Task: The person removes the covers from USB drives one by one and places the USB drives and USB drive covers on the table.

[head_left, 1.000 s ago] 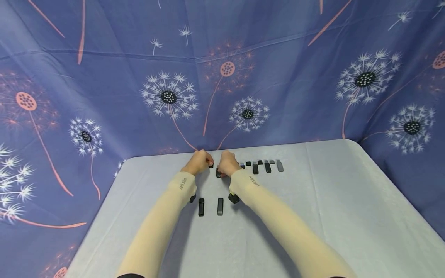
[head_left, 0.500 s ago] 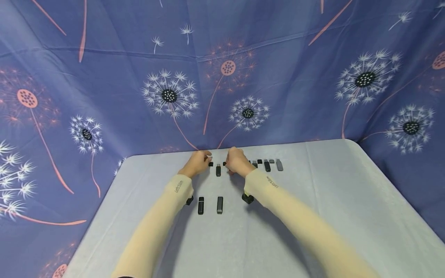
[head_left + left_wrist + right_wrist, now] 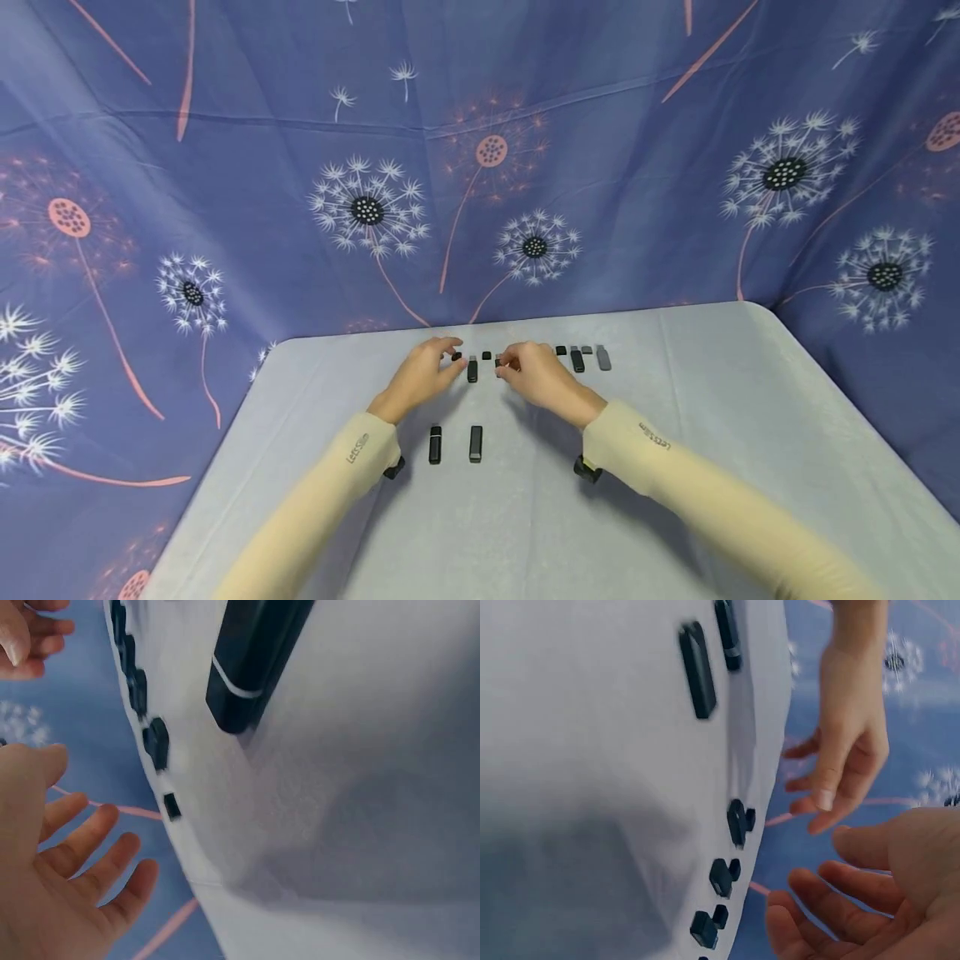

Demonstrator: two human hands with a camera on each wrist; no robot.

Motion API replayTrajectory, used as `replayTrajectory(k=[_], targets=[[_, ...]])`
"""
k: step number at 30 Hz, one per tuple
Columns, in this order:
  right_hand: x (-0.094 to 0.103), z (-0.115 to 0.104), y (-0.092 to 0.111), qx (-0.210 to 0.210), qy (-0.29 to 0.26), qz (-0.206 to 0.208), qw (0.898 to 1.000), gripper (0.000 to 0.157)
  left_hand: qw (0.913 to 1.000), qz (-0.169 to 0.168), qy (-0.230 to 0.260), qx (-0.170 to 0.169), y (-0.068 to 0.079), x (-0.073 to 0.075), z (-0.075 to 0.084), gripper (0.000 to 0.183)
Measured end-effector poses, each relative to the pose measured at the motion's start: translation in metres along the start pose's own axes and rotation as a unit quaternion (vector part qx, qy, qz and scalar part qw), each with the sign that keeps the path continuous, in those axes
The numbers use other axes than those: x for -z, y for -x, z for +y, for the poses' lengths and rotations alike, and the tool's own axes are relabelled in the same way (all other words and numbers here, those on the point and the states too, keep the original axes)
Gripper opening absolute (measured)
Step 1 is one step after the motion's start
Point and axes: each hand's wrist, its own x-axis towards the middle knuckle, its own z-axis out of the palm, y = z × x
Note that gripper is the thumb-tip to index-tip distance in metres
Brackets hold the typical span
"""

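My left hand (image 3: 420, 379) hovers at the left end of a back row of small USB flash drives, fingers spread and holding nothing. Beside its fingertips are a black cap (image 3: 457, 357) and an uncapped black flash drive (image 3: 472, 369). My right hand (image 3: 543, 373) is over the middle of the row, partly hiding another drive (image 3: 498, 362); its fingers are loosely bent, with nothing between them in the right wrist view. Another black cap (image 3: 487, 356) lies between the hands. Nearer to me lie two capped flash drives, one black with a light band (image 3: 435, 446), one dark grey (image 3: 476, 444).
Right of my right hand, the row continues with a black flash drive (image 3: 577, 359), a grey one (image 3: 603, 358), a black cap (image 3: 561, 351) and a grey cap (image 3: 587, 350). The white-covered table (image 3: 675, 467) ends at a blue dandelion-print curtain (image 3: 630, 208).
My right hand has moved right along the row, uncovering a flash drive and a cap. My left hand has drawn back slightly and its fingers have spread.
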Motion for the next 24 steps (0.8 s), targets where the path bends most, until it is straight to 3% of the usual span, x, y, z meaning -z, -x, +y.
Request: replayTrajectory(k=[9, 16, 24], targets=[[-0.003, -0.004, 0.045, 0.058, 0.022, 0.003, 0.998, 0.040, 0.9967, -0.009, -0.047, -0.065, 0.031, 0.009, 0.030, 0.049], [0.007, -0.007, 0.070, 0.117, 0.058, 0.018, 0.991, 0.043, 0.9820, 0.006, -0.123, -0.143, 0.051, 0.016, 0.049, 0.050], [0.013, -0.003, 0.098, 0.154, 0.086, 0.041, 0.983, 0.044, 0.9817, 0.020, -0.139, -0.128, 0.078, 0.015, 0.058, 0.055]])
